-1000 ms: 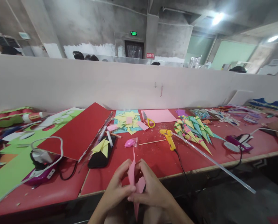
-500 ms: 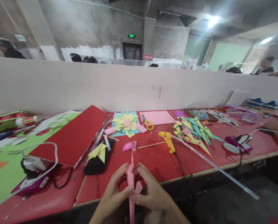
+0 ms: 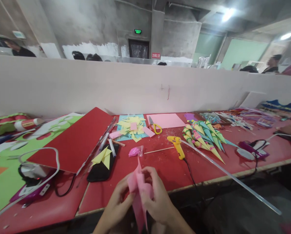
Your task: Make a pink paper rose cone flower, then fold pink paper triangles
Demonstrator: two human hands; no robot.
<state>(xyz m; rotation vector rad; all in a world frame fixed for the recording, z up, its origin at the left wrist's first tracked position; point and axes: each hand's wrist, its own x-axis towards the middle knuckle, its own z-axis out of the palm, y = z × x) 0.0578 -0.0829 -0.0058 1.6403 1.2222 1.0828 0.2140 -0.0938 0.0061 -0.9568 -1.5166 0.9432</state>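
Between my hands, at the table's front edge, is a folded piece of pink paper [image 3: 138, 191] with a pointed tip upward. My left hand [image 3: 119, 198] pinches its left side, and my right hand [image 3: 157, 198] grips its right side. Beyond them lie a small pink packet [image 3: 135, 151] and a thin wooden stick [image 3: 159, 150]. To the right a yellow glue gun [image 3: 177, 147] rests with a long clear glue stick in it. Yellow folded papers [image 3: 102, 157] lie on a black phone [image 3: 100, 172] to the left.
Yellow strips [image 3: 130, 125] lie on blue paper, beside scissors [image 3: 156, 126] and a pink sheet [image 3: 169, 120]. Paper cones [image 3: 205, 136] are piled right. A red board [image 3: 74, 143] and purple power strip [image 3: 33, 191] stand left. Someone's arm [image 3: 290, 131] shows at the far right.
The pink paper has spread wider between my hands, its folded layers now apart. My fingers have shifted on it, and the camera view has moved slightly.
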